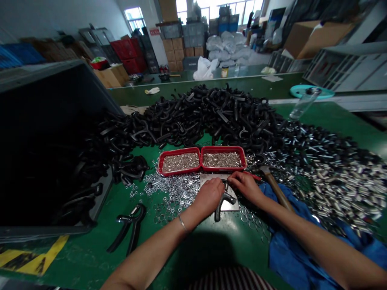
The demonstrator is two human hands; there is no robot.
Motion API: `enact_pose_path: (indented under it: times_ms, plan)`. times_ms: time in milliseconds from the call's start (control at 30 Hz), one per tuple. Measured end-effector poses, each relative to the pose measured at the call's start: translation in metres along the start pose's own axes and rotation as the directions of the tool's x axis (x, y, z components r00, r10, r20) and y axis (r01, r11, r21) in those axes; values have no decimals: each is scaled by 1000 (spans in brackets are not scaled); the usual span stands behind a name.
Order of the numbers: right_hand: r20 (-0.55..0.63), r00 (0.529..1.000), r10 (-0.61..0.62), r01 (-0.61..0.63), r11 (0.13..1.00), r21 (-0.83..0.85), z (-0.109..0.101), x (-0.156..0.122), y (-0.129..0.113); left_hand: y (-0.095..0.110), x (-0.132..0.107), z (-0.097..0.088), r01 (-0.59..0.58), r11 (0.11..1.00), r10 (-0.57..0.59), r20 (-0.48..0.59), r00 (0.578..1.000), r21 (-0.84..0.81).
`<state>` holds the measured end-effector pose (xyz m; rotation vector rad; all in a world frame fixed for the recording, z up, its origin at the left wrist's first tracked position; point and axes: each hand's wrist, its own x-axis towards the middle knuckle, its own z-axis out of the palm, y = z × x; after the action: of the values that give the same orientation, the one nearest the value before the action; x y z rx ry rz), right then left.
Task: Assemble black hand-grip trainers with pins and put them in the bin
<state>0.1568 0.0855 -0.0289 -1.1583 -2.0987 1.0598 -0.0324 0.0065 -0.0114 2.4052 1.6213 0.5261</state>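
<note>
Nearest, on the green worktop [90,257], the left hand [208,196] and right hand [246,187] meet over a flat metal plate [232,205]. A black plastic piece [223,205] lies on the plate, forked at the near end, with its upper part directly under the left hand. The left fingers [213,187] are closed down over it, holding it against the plate. The right fingers [236,179] curl in from the right, their tips just beside a small metal bit [225,186] at its far end (too small to tell whether they pinch it).

Left of the hands lie scattered metal washers [172,197] and two black hand clamps [130,227]. Right of them are a blue cloth [290,241] and a hammer [275,189] with a wooden handle, its head toward the far side. Just beyond the plate, two red trays [181,152] [223,148] sit side by side, full of small metal parts. Behind them rises a heap of black plastic parts [205,112], with a spread of metal sleeves [341,181] to the right and a deep black bin [45,141] to the left. Farther off stand cardboard boxes [178,52] and white sacks [226,48].
</note>
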Motion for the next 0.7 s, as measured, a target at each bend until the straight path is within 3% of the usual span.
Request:
enact_pose_path:
  times_ms: [100,233,300,367,433,533,633,700]
  plan:
    - [18,994,-107,109,966,-235,-2,-2,-7,-3,-1,-4,83,989,-86,-25,996,-123]
    - [153,965,-213,263,791,-552,0,-2,-18,-5,-6,-2,60,992,-67,-58,996,-111]
    - [212,955,-208,296,732,-614,1,0,-21,-1,-8,-1,33,998,-36,-58,998,-47]
    - [239,954,-181,293,735,-612,-3,0,-23,5,-12,0,35,999,-35,-50,998,5]
    - [208,964,-166,258,774,-579,-16,-5,-21,13,-19,-2,67,997,-65,-47,997,44]
    - [30,992,-119,111,767,-632,-49,-29,-11,20,-29,-6,100,993,-98,-28,995,57]
    - [-143,989,-24,-100,602,-792,-80,-60,6,17,-35,-10,31,1000,-31,44,999,5]
    - [-194,980,53,-193,519,-833,-92,-75,18,12,-34,-14,-27,999,29,77,997,-30]
